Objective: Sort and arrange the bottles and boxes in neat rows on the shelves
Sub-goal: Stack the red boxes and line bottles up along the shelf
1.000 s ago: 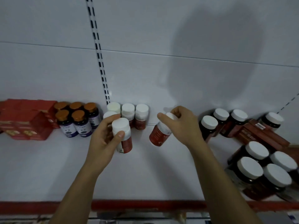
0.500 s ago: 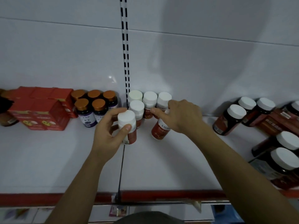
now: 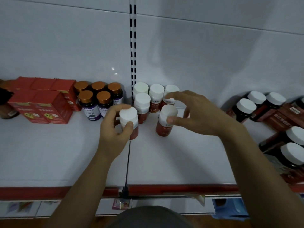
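On the shelf (image 3: 49,153): boxes (image 3: 41,106) at 9 o'clock, bottle cluster (image 3: 97,99) just right of them, pill bottles (image 3: 156,94) at 12 o'clock against the back wall (image 3: 65,46), jars (image 3: 256,104) at 3 o'clock.

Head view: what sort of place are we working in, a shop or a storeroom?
Most likely a shop, perhaps a pharmacy: a white display shelf with a red front strip, a slotted upright on the back panel, and stocked white-capped bottles and red boxes.
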